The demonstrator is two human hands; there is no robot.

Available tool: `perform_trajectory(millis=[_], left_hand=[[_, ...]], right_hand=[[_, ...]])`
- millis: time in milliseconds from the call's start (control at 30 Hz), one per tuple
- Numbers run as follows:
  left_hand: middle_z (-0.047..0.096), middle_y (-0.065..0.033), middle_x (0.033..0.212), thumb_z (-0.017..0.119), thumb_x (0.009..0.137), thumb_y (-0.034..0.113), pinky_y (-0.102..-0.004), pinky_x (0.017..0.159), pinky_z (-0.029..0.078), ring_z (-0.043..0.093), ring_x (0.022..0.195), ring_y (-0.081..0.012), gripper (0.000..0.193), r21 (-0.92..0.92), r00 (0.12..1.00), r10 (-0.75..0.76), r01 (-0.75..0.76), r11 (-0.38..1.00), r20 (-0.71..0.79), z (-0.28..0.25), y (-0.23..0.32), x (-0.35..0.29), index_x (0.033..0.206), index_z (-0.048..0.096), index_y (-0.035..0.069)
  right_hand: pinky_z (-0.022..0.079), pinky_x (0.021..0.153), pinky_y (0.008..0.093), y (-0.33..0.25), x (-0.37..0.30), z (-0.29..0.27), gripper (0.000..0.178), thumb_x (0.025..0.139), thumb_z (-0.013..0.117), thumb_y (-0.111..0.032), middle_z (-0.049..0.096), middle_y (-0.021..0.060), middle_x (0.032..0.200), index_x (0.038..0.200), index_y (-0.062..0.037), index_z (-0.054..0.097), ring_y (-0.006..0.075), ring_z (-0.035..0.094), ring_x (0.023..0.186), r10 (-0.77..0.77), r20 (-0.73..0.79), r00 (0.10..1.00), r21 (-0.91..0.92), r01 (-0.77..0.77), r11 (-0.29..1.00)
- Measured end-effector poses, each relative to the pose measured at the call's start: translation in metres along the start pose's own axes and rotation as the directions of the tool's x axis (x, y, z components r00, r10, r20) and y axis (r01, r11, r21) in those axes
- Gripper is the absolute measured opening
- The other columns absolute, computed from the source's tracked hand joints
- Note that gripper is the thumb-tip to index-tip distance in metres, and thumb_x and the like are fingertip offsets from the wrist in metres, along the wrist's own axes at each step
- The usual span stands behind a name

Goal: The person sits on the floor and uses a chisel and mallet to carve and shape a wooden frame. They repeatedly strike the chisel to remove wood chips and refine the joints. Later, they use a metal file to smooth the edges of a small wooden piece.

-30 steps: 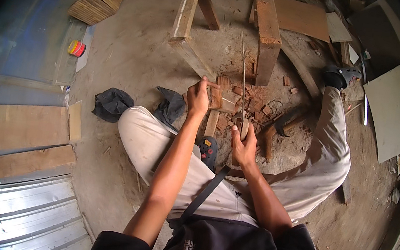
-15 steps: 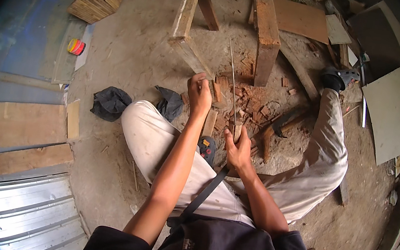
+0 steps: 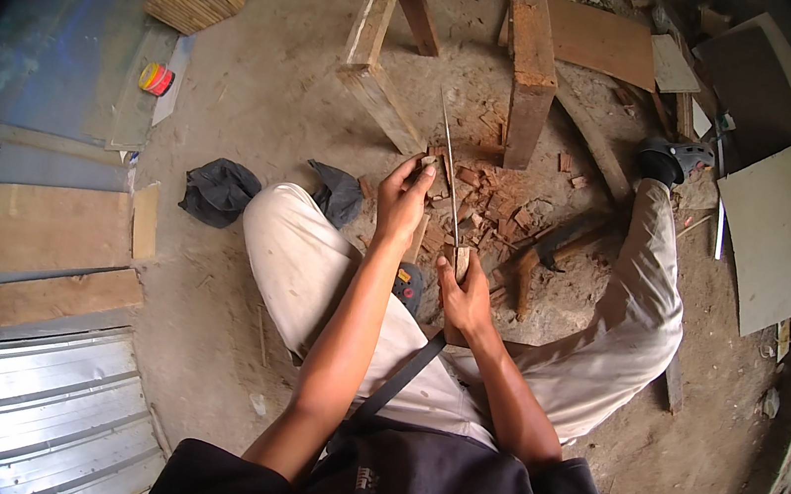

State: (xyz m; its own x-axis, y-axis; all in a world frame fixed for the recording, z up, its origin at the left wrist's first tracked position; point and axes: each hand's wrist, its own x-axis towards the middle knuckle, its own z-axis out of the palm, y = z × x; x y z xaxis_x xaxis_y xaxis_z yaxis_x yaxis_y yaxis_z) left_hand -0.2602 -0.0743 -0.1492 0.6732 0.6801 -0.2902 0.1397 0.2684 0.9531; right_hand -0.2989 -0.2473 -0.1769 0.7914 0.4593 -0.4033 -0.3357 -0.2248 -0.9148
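My right hand [image 3: 465, 299] is closed round the wooden handle [image 3: 462, 261] of a long, thin metal blade [image 3: 451, 159]. The blade points away from me and leans a little left; it shows nearly edge-on, so I cannot tell its exact kind. My left hand [image 3: 403, 200] pinches a small, pale, rounded piece [image 3: 430, 162] between thumb and fingers, just left of the blade. Whether that piece is stone or wood cannot be made out. Reddish wood chips [image 3: 505, 212] lie scattered on the ground beyond my hands.
A wooden frame with legs [image 3: 532, 95] stands ahead. An axe-like tool with a wooden handle [image 3: 523, 289] lies right of my hands. Black plastic [image 3: 223, 192] lies by my left knee. Boards [image 3: 776, 242] lean at right; a red-yellow tub [image 3: 155, 78] sits far left.
My left hand has turned and drawn back slightly, bringing the small pale piece into sight beside the blade. The blade's tip has swung a little left, and my right hand has shifted slightly left.
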Motion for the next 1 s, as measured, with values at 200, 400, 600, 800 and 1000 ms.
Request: perform_trajectory(millis=[200, 400, 600, 800, 1000], left_hand=[[0.069, -0.002, 0.121, 0.075, 0.097, 0.025, -0.0296, 0.076, 0.049, 0.06, 0.105, -0.0085, 0.048, 0.066, 1.0, -0.015, 0.014, 0.998, 0.006, -0.001, -0.01, 0.005, 0.138, 0.062, 0.001], [0.069, -0.0017, 0.12, 0.076, 0.096, 0.026, -0.0226, 0.075, 0.048, 0.061, 0.096, -0.006, 0.052, 0.029, 0.997, 0.073, -0.073, 0.997, 0.013, -0.001, -0.017, 0.009, 0.138, 0.061, 0.0], [0.069, -0.0012, 0.119, 0.074, 0.098, 0.026, -0.0223, 0.075, 0.051, 0.062, 0.096, -0.0063, 0.052, 0.071, 0.999, 0.042, -0.042, 0.997, -0.006, -0.003, -0.019, 0.002, 0.139, 0.06, -0.001], [0.07, -0.0041, 0.122, 0.071, 0.1, 0.026, -0.0264, 0.081, 0.053, 0.063, 0.101, -0.0082, 0.05, 0.055, 0.998, 0.022, -0.025, 0.998, 0.056, 0.006, -0.01, -0.005, 0.14, 0.059, -0.001], [0.07, -0.0065, 0.124, 0.072, 0.098, 0.028, -0.0295, 0.087, 0.053, 0.064, 0.107, -0.0109, 0.054, 0.185, 0.999, 0.027, -0.032, 0.982, 0.029, 0.005, -0.011, -0.004, 0.141, 0.058, -0.002]], right_hand=[[0.043, 0.05, 0.0307, -0.019, -0.004, -0.011, 0.033, 0.102, 0.065, -0.033, 0.056, 0.0008, 0.068, 0.105, -0.0019, 0.054, 0.0103, 0.052, 0.055, -0.12, -0.036, 0.992, -0.169, 0.112, 0.979], [0.042, 0.049, 0.0304, -0.023, -0.003, -0.007, 0.038, 0.105, 0.059, -0.04, 0.054, 0.0003, 0.066, 0.102, -0.0023, 0.053, 0.0103, 0.051, 0.055, 0.004, -0.024, 1.0, -0.088, -0.006, 0.996], [0.041, 0.048, 0.0314, -0.028, -0.005, -0.009, 0.047, 0.108, 0.047, -0.048, 0.052, 0.0017, 0.065, 0.096, -0.0032, 0.049, 0.0107, 0.049, 0.053, -0.069, -0.007, 0.998, 0.06, 0.069, 0.996], [0.041, 0.048, 0.0304, -0.04, -0.007, -0.01, 0.046, 0.109, 0.044, -0.048, 0.052, 0.0014, 0.065, 0.098, -0.0033, 0.05, 0.0105, 0.049, 0.053, -0.032, -0.002, 0.999, -0.005, 0.032, 0.999], [0.043, 0.051, 0.0291, -0.051, -0.019, -0.012, 0.048, 0.109, 0.045, -0.048, 0.053, 0.0023, 0.068, 0.106, -0.0005, 0.051, 0.0111, 0.051, 0.056, -0.217, -0.026, 0.976, 0.109, 0.218, 0.97]])
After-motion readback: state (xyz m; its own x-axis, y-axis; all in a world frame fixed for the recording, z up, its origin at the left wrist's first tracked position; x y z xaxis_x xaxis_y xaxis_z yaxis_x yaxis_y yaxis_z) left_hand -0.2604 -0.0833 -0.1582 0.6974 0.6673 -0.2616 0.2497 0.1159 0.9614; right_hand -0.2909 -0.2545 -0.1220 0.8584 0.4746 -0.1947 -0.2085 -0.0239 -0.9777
